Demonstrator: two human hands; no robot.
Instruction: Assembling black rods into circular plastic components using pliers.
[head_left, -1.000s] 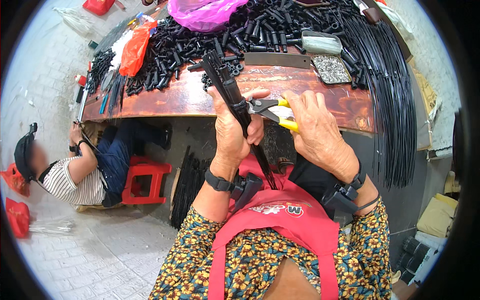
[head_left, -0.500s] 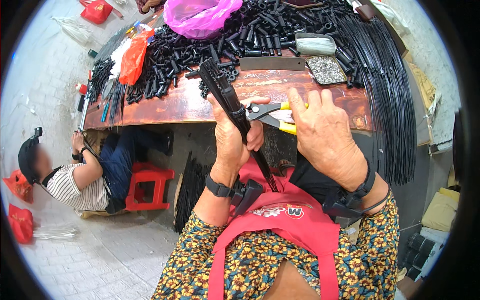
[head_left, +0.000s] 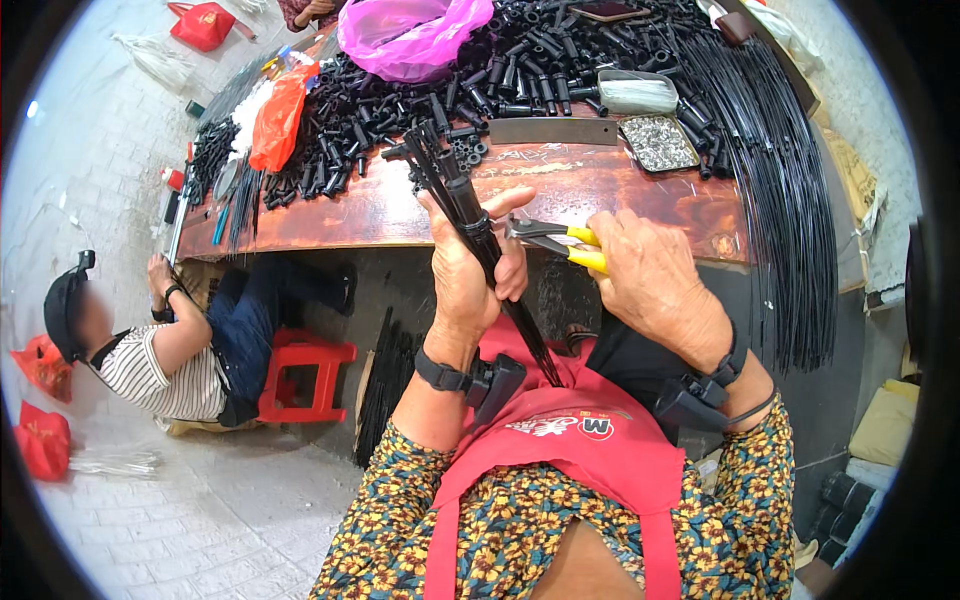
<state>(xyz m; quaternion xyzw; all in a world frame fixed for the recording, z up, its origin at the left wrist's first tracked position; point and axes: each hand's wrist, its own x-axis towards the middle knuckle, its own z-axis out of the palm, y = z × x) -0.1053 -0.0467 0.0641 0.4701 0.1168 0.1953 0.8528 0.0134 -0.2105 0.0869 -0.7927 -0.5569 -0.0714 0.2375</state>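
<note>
My left hand [head_left: 458,272] is closed round a slanting bundle of thin black rods [head_left: 482,240], its thumb held out to the side. Black tube-shaped pieces sit at the bundle's upper end, and the lower end reaches down against my red apron [head_left: 560,430]. In my right hand [head_left: 655,280] are pliers [head_left: 587,260] with yellow handles, which my fingers wrap round. The dark jaws of the pliers are right beside the bundle, close to my left fingers; what lies between the jaws is too small to make out.
Black tubular parts [head_left: 400,100] heap across the wooden table [head_left: 600,195]. A metal bar [head_left: 553,131], a tray of small metal pieces [head_left: 660,143] and a clear box [head_left: 637,92] lie ahead. Long black rods [head_left: 790,230] hang over the right edge. A person [head_left: 160,370] works at the left.
My right fingers have curled in and the pliers' handles have come closer together. The pliers sit slightly lower and more level. My left hand still grips the bundle.
</note>
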